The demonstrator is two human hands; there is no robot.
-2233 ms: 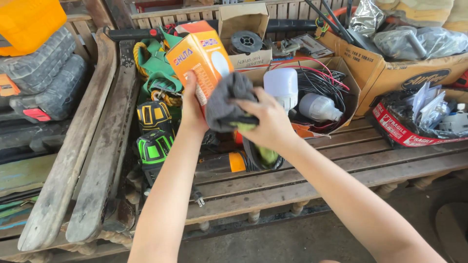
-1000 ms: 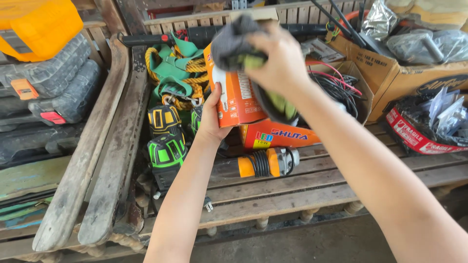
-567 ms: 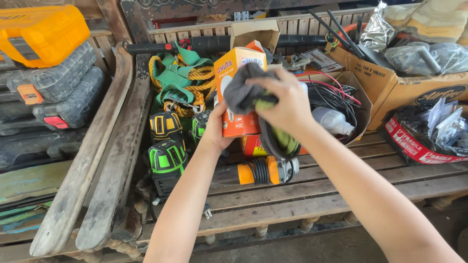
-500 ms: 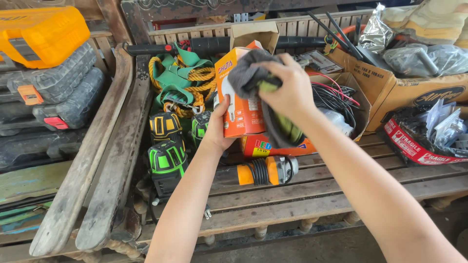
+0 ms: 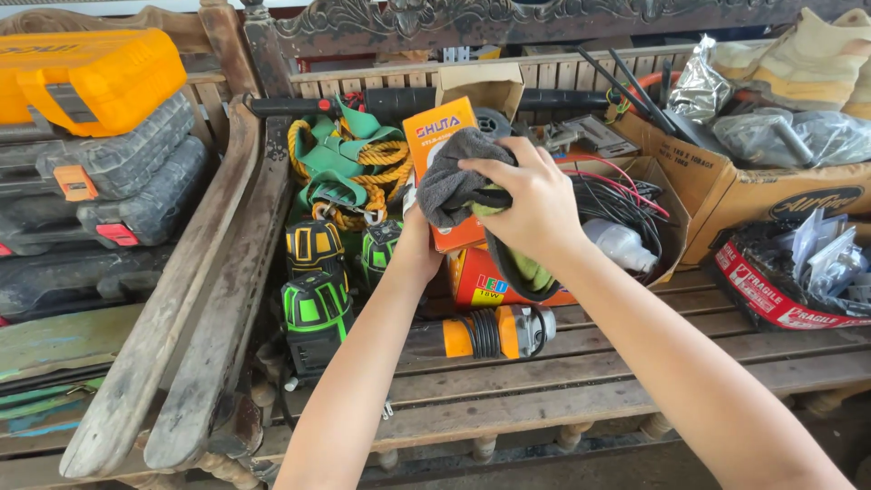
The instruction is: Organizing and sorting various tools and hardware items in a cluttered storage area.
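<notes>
My left hand (image 5: 419,243) grips an upright orange cardboard box (image 5: 439,136) from below and behind. A dark grey cloth with a green-yellow side (image 5: 451,186) is bunched in my right hand (image 5: 531,195) and pressed against the box's front. Both hands are raised above a wooden slatted bench (image 5: 635,372). Under them lie a second orange box (image 5: 485,283) and an orange and grey torch (image 5: 494,333).
Green and black laser levels (image 5: 313,308) and a green harness with yellow rope (image 5: 340,172) lie left of the hands. Tool cases (image 5: 100,172) are stacked at far left. An open box of cables (image 5: 626,204) and more cartons (image 5: 771,191) stand at right.
The orange box and the cloth came down from high in the view to about chest level. My right hand keeps rubbing the cloth over the box's front.
</notes>
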